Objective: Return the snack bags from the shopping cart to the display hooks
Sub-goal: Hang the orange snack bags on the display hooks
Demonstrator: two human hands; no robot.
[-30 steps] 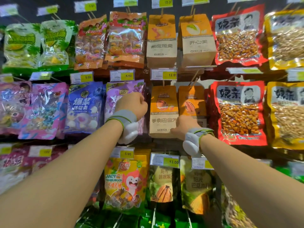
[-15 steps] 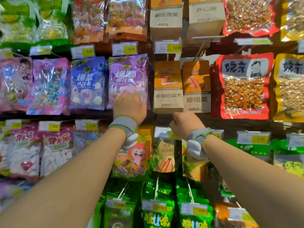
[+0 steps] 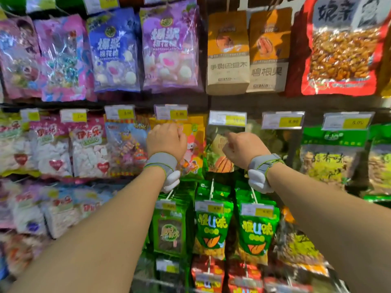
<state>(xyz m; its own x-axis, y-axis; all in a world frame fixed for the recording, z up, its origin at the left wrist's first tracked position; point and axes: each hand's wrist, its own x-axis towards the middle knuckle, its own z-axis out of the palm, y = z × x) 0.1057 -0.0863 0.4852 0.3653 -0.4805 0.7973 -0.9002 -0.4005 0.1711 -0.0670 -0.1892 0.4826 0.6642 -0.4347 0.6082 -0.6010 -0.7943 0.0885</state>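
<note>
Snack bag with the orange cartoon face hangs mid-frame, and I see my left hand curled against its top edge, fingers hidden, so I cannot tell whether they pinch it. My right hand pinches the dark nut bag just beside, below its price tag.

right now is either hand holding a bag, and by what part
It cannot be told. The left hand and right hand are both curled with their backs to the camera, in front of hanging bags; their fingers are hidden.
</note>
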